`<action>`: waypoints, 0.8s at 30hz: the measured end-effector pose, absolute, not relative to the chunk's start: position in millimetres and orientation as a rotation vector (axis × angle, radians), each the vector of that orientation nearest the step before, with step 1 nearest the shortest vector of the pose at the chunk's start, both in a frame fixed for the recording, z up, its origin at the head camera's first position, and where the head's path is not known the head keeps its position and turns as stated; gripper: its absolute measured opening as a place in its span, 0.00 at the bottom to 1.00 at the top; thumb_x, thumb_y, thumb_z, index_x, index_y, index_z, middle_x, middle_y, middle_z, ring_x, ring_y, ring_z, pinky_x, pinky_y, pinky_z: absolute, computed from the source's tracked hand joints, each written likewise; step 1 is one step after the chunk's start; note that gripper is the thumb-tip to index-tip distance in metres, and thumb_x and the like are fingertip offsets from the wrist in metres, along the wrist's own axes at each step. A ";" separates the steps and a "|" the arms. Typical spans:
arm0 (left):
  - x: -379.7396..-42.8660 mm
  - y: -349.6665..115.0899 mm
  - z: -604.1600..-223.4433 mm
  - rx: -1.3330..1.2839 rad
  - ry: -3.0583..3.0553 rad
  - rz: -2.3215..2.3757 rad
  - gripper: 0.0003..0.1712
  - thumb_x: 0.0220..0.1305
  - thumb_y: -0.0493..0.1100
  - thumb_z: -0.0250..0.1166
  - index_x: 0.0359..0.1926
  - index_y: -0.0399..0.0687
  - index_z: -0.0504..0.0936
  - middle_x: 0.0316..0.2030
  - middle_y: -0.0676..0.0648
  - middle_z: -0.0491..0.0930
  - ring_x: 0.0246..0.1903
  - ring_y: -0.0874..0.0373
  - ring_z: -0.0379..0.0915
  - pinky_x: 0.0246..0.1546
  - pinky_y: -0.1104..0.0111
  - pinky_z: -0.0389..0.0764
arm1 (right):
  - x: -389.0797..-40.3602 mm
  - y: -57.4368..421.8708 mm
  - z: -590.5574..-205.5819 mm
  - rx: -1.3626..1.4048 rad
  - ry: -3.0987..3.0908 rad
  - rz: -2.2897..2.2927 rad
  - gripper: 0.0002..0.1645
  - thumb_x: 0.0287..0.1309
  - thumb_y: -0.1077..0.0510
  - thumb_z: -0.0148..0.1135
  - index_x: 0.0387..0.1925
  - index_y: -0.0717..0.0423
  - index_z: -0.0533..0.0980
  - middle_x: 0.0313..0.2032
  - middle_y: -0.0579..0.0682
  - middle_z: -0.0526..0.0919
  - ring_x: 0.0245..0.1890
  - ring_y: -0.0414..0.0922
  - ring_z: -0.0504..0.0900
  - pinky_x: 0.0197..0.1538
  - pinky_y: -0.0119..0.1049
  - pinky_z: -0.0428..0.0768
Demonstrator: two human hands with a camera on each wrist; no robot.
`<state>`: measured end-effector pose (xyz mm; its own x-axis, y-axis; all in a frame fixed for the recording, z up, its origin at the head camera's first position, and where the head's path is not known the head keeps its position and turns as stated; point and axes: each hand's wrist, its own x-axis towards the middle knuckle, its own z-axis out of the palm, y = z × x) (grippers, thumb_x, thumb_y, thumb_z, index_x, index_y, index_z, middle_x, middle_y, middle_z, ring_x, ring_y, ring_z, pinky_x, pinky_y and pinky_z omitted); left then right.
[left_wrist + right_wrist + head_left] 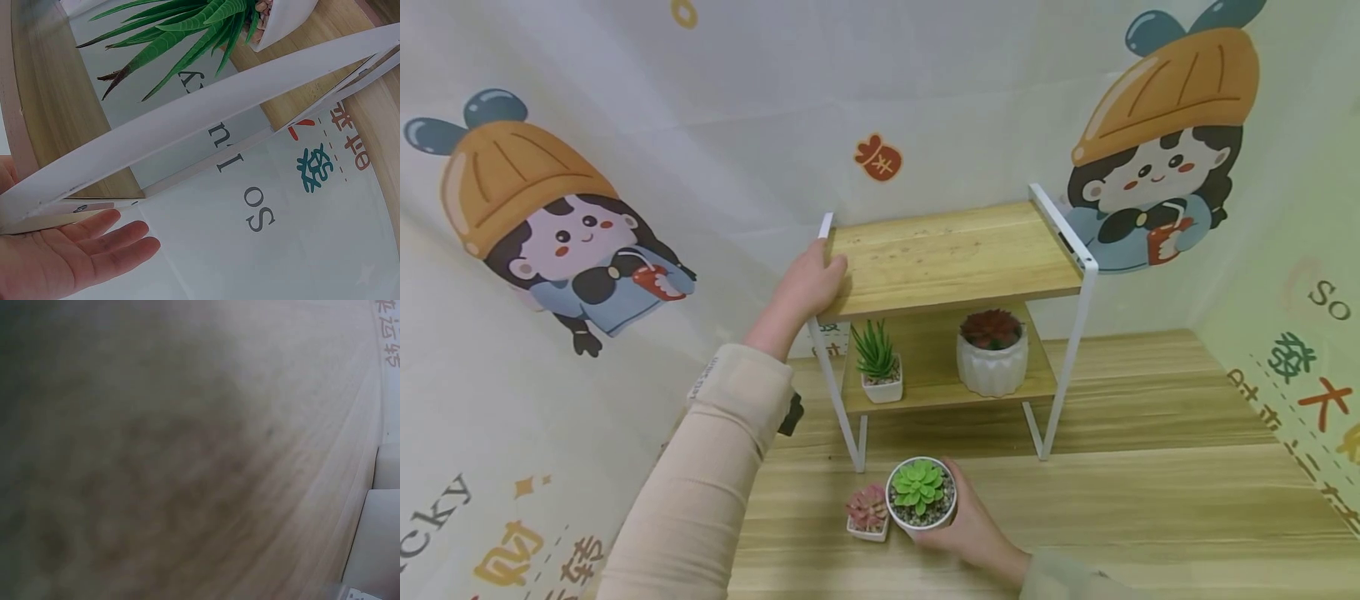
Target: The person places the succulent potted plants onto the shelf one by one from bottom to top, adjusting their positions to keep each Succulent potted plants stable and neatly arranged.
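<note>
Head view down onto shelf (955, 250)

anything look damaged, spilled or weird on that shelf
Nothing looks spilled or toppled. The top board has small dark specks, perhaps wood grain, and the spiky plant has some dark, brownish leaf tips, possibly just its colouring.

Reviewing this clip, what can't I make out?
Head: black thing, partly hidden by the left sleeve.
Head: some of the right hand, behind the held pot.
Left wrist: spiky plant, its white container cut off by the top edge.
Right wrist: mostly blur; white thing cut off by the right edge.
</note>
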<state>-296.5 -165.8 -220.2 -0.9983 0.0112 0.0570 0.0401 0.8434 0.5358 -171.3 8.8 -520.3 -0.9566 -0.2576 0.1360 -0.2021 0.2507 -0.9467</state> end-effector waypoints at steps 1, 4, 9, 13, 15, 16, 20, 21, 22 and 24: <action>-296.4 -166.1 -220.0 -0.041 -2.965 -0.864 0.33 0.60 0.51 0.37 0.62 0.41 0.43 0.60 0.39 0.51 0.55 0.47 0.53 0.52 0.57 0.60 | -171.8 8.3 -520.4 -0.447 2.459 -1.833 0.66 0.18 0.50 0.73 0.60 0.58 0.45 0.56 0.62 0.57 0.53 0.58 0.60 0.52 0.56 0.58; -296.4 -166.8 -219.7 -0.037 -2.968 -0.861 0.33 0.60 0.52 0.37 0.62 0.41 0.42 0.60 0.39 0.51 0.55 0.47 0.53 0.52 0.57 0.61 | -172.7 7.5 -520.5 -0.446 2.479 -1.822 0.64 0.19 0.49 0.72 0.60 0.59 0.46 0.54 0.62 0.59 0.52 0.59 0.61 0.50 0.56 0.60; -296.0 -166.7 -218.5 -0.039 -2.976 -0.852 0.33 0.60 0.52 0.37 0.62 0.41 0.43 0.60 0.39 0.50 0.57 0.46 0.49 0.54 0.56 0.58 | -174.9 6.9 -521.4 -0.443 2.455 -1.852 0.63 0.18 0.49 0.72 0.58 0.59 0.48 0.52 0.61 0.62 0.50 0.57 0.64 0.50 0.54 0.62; -295.9 -166.3 -217.7 -0.039 -2.973 -0.848 0.33 0.60 0.52 0.37 0.62 0.42 0.44 0.60 0.39 0.51 0.57 0.46 0.49 0.54 0.57 0.57 | -177.0 6.4 -523.6 -0.450 2.464 -1.857 0.63 0.17 0.48 0.72 0.58 0.59 0.49 0.51 0.60 0.64 0.49 0.56 0.66 0.50 0.53 0.63; -295.8 -166.0 -217.5 -0.038 -2.968 -0.851 0.32 0.60 0.52 0.37 0.62 0.41 0.44 0.59 0.39 0.51 0.57 0.46 0.49 0.54 0.57 0.57 | -177.3 6.4 -524.4 -0.450 2.470 -1.862 0.62 0.16 0.48 0.73 0.57 0.59 0.50 0.50 0.60 0.65 0.48 0.56 0.66 0.49 0.53 0.64; -295.7 -165.8 -217.4 -0.039 -2.968 -0.849 0.32 0.60 0.52 0.37 0.62 0.41 0.44 0.59 0.39 0.51 0.57 0.46 0.50 0.54 0.57 0.57 | -177.2 6.6 -524.6 -0.456 2.464 -1.872 0.62 0.17 0.49 0.73 0.57 0.59 0.50 0.50 0.60 0.65 0.48 0.56 0.66 0.49 0.53 0.63; -295.5 -165.9 -218.0 -0.033 -2.977 -0.842 0.32 0.60 0.52 0.36 0.62 0.43 0.43 0.60 0.40 0.50 0.57 0.46 0.48 0.54 0.56 0.57 | -175.2 8.2 -523.3 -0.446 2.428 -1.907 0.61 0.16 0.51 0.73 0.57 0.59 0.51 0.50 0.59 0.65 0.49 0.56 0.66 0.50 0.53 0.63; -295.4 -166.0 -218.2 -0.032 -2.978 -0.843 0.33 0.60 0.52 0.36 0.62 0.43 0.43 0.60 0.40 0.50 0.58 0.46 0.48 0.54 0.56 0.57 | -174.3 8.9 -522.8 -0.445 2.420 -1.909 0.61 0.16 0.51 0.73 0.57 0.59 0.51 0.50 0.59 0.65 0.49 0.56 0.66 0.50 0.53 0.63; -295.1 -166.1 -218.3 -0.030 -2.982 -0.845 0.33 0.60 0.52 0.36 0.62 0.43 0.42 0.60 0.40 0.49 0.58 0.47 0.48 0.54 0.56 0.57 | -173.4 9.7 -522.1 -0.442 2.412 -1.910 0.61 0.16 0.51 0.73 0.57 0.59 0.50 0.50 0.60 0.65 0.49 0.56 0.65 0.50 0.53 0.62; -295.0 -166.3 -218.5 -0.027 -2.980 -0.854 0.33 0.60 0.52 0.36 0.63 0.44 0.42 0.61 0.41 0.48 0.58 0.47 0.47 0.54 0.57 0.57 | -171.1 11.7 -520.2 -0.438 2.412 -1.889 0.61 0.17 0.51 0.73 0.57 0.57 0.50 0.50 0.59 0.65 0.49 0.56 0.65 0.50 0.53 0.62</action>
<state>-295.0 -166.3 -218.5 -0.9990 0.0053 0.0450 0.0284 0.8482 0.5290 -171.1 11.7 -520.2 -0.9589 -0.2489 0.1362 -0.1920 0.2155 -0.9574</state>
